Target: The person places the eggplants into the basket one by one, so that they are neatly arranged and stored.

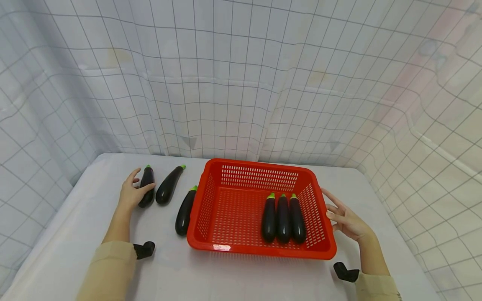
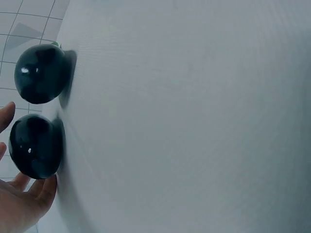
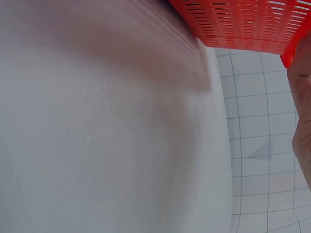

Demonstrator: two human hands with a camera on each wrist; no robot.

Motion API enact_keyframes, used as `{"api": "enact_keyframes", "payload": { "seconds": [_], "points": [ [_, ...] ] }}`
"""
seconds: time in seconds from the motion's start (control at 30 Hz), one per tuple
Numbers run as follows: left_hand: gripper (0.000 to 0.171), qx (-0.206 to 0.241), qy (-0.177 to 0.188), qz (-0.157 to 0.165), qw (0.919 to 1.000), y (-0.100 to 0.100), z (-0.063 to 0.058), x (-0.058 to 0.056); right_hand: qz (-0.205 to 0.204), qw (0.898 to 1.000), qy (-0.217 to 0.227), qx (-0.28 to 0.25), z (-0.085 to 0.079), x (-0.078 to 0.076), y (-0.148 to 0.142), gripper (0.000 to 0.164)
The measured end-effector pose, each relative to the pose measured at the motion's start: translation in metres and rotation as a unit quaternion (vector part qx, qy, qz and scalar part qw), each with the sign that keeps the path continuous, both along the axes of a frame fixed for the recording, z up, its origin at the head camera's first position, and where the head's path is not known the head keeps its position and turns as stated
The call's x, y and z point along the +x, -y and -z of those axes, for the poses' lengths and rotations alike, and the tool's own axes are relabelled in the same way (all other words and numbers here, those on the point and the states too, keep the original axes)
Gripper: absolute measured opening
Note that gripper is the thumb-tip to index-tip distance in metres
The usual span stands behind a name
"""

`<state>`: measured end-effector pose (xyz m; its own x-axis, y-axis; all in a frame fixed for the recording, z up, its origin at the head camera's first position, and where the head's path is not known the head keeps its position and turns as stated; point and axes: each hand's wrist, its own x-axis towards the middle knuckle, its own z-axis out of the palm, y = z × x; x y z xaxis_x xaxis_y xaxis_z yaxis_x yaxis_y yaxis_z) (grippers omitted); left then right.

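The glossy dark-purple eggplant with a green stem [image 1: 147, 177] lay nearest the left hand [image 1: 132, 193], at its two to three o'clock, with its long axis close to twelve–six and the stem end at twelve. The hand was spread wide around it, fingers on the nine o'clock side, thumb crossing over the body; firm contact could not be told. The right hand was far off.

Next, at three o'clock, a second dark-purple eggplant [image 1: 169, 186] pointed its stem toward one, just beside the first. Further, toward four, a third dark-purple eggplant [image 1: 185, 213] slanted likewise, close against the red rectangular plastic basket [image 1: 237, 213]. Inside that, on its three o'clock side, three dark-purple eggplants [image 1: 283, 219] lay in a row, stems toward twelve.

Beyond, the right hand [image 1: 349, 222] held nothing inside its loosely spread fingers, which were at the basket's three o'clock rim.
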<state>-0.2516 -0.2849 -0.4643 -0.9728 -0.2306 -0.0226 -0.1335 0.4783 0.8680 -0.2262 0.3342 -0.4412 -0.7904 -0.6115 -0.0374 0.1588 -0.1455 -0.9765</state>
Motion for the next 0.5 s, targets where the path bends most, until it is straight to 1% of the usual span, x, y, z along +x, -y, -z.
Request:
{"api": "enact_keyframes", "payload": {
  "seconds": [0.2, 0.5],
  "points": [
    [0.078, -0.008, 0.030, 0.007, 0.9995, 0.004, 0.001, -0.001, 0.005, 1.000, 0.002, 0.001, -0.001, 0.001, 0.001, 0.067],
    [0.080, -0.035, 0.071, 0.058, 0.9952, 0.012, -0.002, 0.000, -0.003, 1.000, -0.003, -0.001, 0.000, 0.000, 0.000, 0.067]
  ]
}}
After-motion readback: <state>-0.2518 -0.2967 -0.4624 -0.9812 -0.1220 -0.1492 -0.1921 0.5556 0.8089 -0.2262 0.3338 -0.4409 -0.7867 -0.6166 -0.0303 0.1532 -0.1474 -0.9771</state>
